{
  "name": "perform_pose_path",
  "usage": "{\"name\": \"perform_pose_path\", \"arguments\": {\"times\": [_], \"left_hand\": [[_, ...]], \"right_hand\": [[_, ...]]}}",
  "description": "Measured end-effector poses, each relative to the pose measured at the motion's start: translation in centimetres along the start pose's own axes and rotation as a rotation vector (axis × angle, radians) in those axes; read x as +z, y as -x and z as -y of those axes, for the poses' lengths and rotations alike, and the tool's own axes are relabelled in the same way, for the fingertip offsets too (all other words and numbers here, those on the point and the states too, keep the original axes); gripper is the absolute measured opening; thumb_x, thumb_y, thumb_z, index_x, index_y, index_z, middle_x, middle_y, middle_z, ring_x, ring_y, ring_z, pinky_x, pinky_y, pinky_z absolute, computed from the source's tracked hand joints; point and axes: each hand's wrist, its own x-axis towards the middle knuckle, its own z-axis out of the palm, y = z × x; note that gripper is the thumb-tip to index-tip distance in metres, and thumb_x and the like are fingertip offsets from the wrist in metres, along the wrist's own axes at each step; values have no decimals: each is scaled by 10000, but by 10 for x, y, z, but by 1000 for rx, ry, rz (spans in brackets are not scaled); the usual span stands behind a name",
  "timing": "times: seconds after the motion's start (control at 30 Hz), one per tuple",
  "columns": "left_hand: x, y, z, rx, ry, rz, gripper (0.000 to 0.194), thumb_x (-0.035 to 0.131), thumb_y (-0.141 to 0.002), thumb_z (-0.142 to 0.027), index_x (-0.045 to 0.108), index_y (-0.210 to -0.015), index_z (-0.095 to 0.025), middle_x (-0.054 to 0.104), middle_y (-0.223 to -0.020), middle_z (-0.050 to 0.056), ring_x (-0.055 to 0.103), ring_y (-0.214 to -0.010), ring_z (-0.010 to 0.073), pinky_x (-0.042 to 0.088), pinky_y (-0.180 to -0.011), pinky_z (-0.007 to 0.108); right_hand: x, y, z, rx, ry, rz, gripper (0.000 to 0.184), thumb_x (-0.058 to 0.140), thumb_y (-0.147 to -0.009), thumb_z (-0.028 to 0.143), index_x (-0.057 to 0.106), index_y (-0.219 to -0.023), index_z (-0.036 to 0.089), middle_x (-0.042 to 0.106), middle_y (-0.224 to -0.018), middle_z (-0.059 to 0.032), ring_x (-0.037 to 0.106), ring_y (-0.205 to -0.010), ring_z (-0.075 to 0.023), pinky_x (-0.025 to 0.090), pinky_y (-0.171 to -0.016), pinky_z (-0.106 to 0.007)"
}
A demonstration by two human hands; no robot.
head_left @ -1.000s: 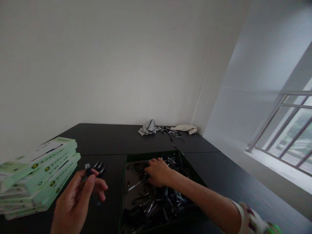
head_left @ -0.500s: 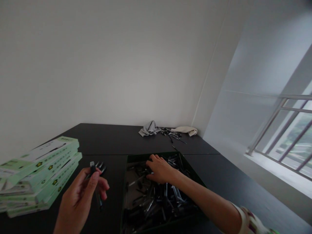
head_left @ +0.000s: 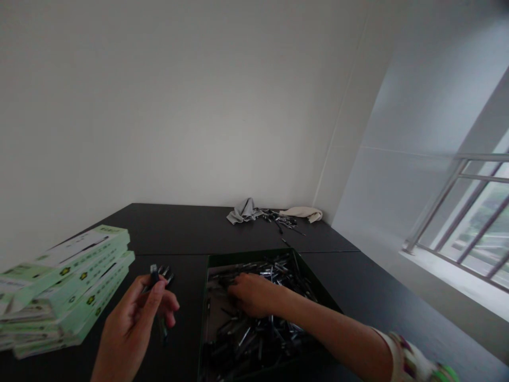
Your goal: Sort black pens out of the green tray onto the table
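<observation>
Between the thumb and fingers of my left hand (head_left: 133, 318) is a dark pen (head_left: 155, 275), held nearly upright with its tip end low. Just behind it, a few more pens (head_left: 167, 275) lie on the table, partly covered by the hand. My right hand (head_left: 252, 294) reaches into a dark green open box (head_left: 205, 318) full of loose pens (head_left: 246, 337), some with shiny clear parts. Its fingers are curled down among them, and the fingertips are hidden, so what they grip cannot be made out.
Stacked green-and-white cartons (head_left: 91, 270) stand at the left. Toward the back of the black table (head_left: 175, 228) lie a grey cloth (head_left: 243, 211), a pile of thin pen parts (head_left: 278, 217) and a cream cloth (head_left: 304, 213). A metal window railing (head_left: 437, 204) is at the right.
My right hand has moved a little nearer and to the left inside the box, and its fingers have curled in. My left hand keeps hold of the pen almost in place.
</observation>
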Motion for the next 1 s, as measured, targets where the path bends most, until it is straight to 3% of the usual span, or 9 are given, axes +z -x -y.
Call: {"name": "perform_pose_path", "arguments": {"times": [0.2, 0.47, 0.7, 1.0], "left_hand": [[0, -1, 2, 17, -3, -3, 257, 454, -889, -509, 491, -920, -256, 665, -614, -64, 622, -463, 150, 493, -511, 270], [-1, 1, -1, 13, 50, -2, 255, 464, -888, -502, 492, -929, -252, 656, -601, -71, 615, -450, 141, 492, -495, 258], [-4, 1, -3, 13, 66, -3, 243, 453, -903, -488, 487, -940, -250, 657, -612, -74, 618, -466, 130, 497, -515, 254], [-7, 2, -7, 33, 115, 2, 241, 448, -908, -486, 487, -936, -250, 654, -612, -74, 614, -460, 125, 499, -500, 247]], "right_hand": [[1, 2, -3, 145, 63, -75, 225, 533, -800, 179, 659, -978, 127, 649, -992, -154, 562, -1012, -304, 449, -848, -417], [-3, 1, -2, 224, 5, -65, 253, 549, -734, 115, 650, -965, 124, 568, -1045, -163, 561, -982, -284, 469, -777, -361], [7, -3, -4, 317, -45, -73, 366, 570, -695, 59, 609, -1054, 120, 503, -1126, -160, 520, -1074, -277, 466, -836, -353], [-1, -3, -1, 373, 9, -42, 230, 548, -749, 88, 713, -906, 117, 558, -1042, -186, 515, -1060, -319, 480, -846, -425]]}}
